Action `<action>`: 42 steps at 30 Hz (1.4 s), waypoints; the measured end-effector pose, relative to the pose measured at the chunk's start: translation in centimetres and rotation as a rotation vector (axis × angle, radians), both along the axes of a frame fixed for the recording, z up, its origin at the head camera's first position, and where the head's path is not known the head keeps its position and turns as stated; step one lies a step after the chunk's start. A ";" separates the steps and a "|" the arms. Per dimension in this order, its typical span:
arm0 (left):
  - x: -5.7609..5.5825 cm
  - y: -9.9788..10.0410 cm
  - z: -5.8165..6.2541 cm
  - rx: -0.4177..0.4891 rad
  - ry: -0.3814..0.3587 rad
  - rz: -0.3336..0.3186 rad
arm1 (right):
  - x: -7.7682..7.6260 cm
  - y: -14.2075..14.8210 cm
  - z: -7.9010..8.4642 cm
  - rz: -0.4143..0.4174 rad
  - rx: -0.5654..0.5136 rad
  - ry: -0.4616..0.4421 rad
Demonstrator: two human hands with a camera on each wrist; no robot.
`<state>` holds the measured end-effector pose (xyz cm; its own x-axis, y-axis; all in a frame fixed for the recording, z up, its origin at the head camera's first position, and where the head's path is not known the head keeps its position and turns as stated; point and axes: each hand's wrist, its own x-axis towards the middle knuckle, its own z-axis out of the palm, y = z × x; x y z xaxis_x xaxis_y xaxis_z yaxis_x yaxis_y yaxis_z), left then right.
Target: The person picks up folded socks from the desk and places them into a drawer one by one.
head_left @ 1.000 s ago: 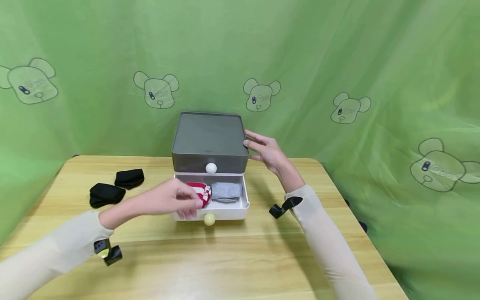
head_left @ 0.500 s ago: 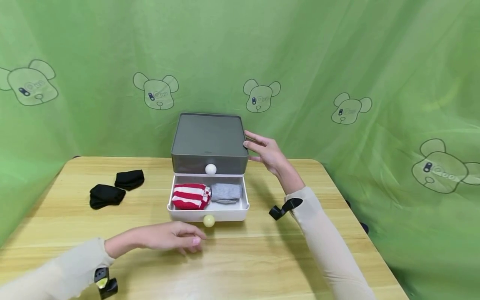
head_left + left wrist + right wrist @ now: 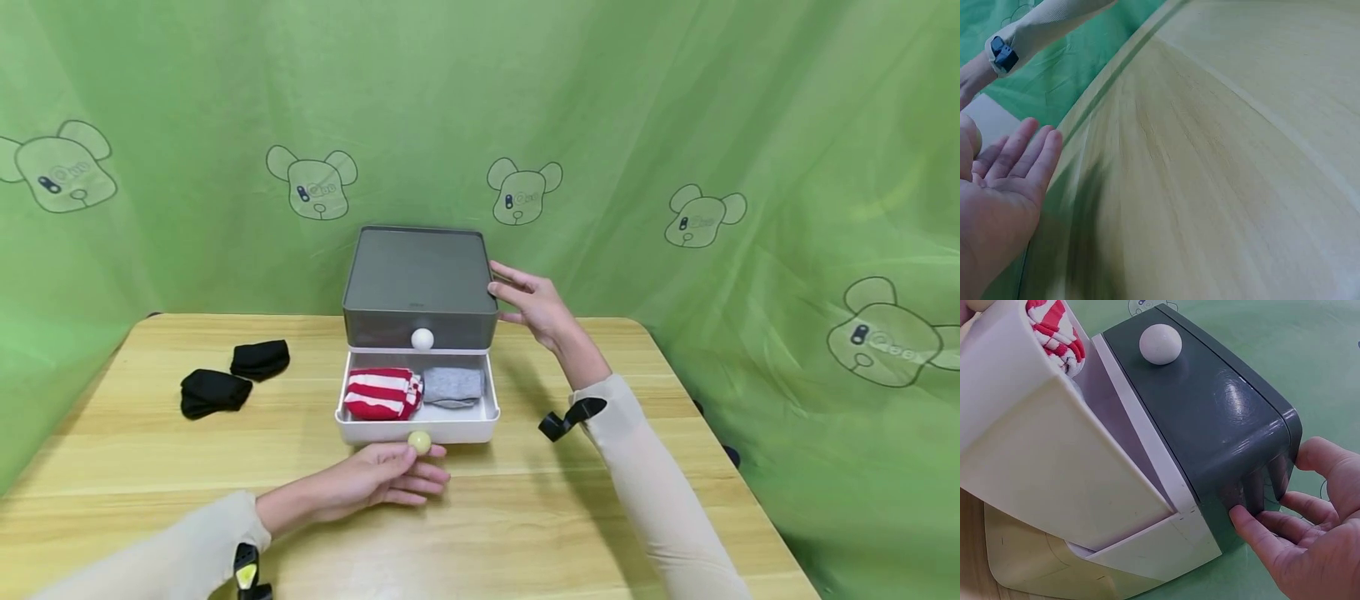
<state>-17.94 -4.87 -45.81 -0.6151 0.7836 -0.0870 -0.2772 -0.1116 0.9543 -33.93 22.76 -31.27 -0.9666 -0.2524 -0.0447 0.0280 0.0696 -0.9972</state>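
A small two-tier drawer box has a dark grey upper drawer (image 3: 390,331) with a white knob (image 3: 422,339). The white lower drawer (image 3: 457,432) is pulled out; it holds a folded red-and-white striped sock bundle (image 3: 378,394) and a folded grey sock bundle (image 3: 453,386). My left hand (image 3: 367,483) is at the lower drawer's yellow-green knob (image 3: 419,442), thumb beside it, other fingers stretched out below. My right hand (image 3: 536,310) rests its fingertips against the right side of the grey tier, thumb at the top edge, also seen in the right wrist view.
Two folded black cloth bundles, one nearer (image 3: 215,392) and one farther (image 3: 259,359), lie on the wooden table (image 3: 525,533) left of the box. Behind the table hangs a green curtain (image 3: 420,108) with printed bear heads.
My left hand has come out from over the striped bundle, down in front of the drawer, then right and up to the yellow-green knob. My right hand stays at the box.
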 end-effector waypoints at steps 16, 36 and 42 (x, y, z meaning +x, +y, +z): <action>0.0 0.9 -0.3 0.050 -0.010 0.053 | -0.1 0.3 0.2 0.001 0.020 0.011; -1.8 0.8 -0.3 0.038 0.012 0.129 | 0.2 0.2 -0.4 -0.002 0.011 0.018; -2.7 0.7 -0.1 0.035 0.003 0.154 | 0.2 0.0 -0.3 -0.008 0.020 0.012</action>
